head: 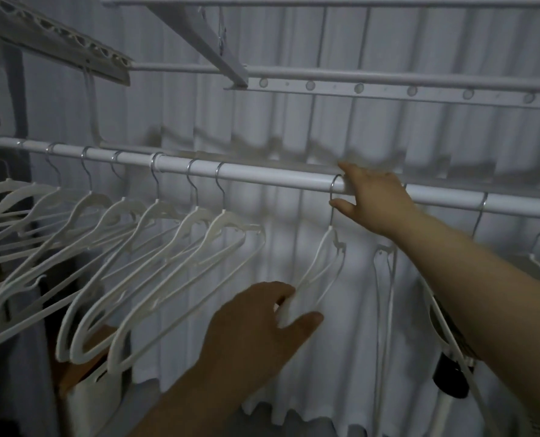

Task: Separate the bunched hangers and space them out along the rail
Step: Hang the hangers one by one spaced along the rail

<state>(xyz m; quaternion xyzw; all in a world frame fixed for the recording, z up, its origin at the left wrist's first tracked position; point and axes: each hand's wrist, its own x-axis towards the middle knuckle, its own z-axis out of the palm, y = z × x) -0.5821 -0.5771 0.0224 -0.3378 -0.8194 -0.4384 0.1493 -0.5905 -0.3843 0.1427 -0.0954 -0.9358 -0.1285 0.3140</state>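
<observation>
While a row of white hangers [120, 234] hangs spaced along the left part of the white rail [262, 176], a single hanger [322, 266] hangs apart from them near the middle. The left hand [256, 329] grips its lower end between thumb and fingers. The right hand [372, 200] is curled round the rail just beside its metal hook [334, 190], with the thumb touching the hook. Other hangers [479, 216] hang further right.

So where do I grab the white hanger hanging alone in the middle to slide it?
Take its metal hook just under the rail, from the front on its right, where the right hand grips the rail. The hook rides the rail, so pushing there likely slides the hanger without swinging. The left hand holds it lower down.
</observation>
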